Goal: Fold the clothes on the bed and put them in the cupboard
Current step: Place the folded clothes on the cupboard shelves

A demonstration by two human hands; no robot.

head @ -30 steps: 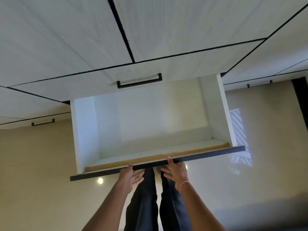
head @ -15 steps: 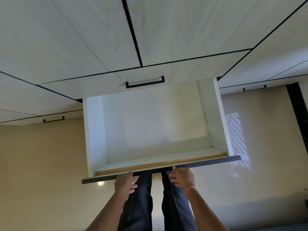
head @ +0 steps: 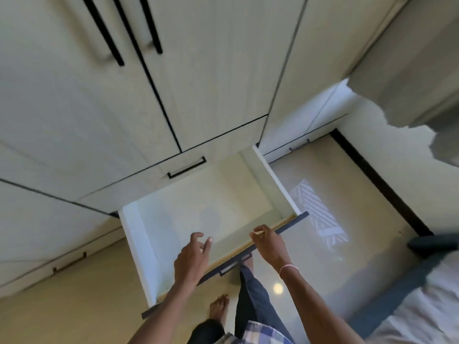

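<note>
Change vs earlier frames: both hands are off drawer front (head: pixel 293 223); earlier, fingers rested on it. Left hand (head: pixel 192 260) hovers above drawer (head: pixel 139 244) interior, fingers loosely spread, grips nothing. Right hand (head: pixel 269 247) hovers over front edge, fingers loosely bent, thumb near forefinger, grips nothing. Drawer stands pulled out of cupboard (head: pixel 211 83); pale base panel in view beneath left hand. Floor (head: pixel 347 207) open right of right hand. Bed (head: pixel 427 316) well right of and below right hand — pale fabric on it; garment or sheet, cannot tell.
</note>
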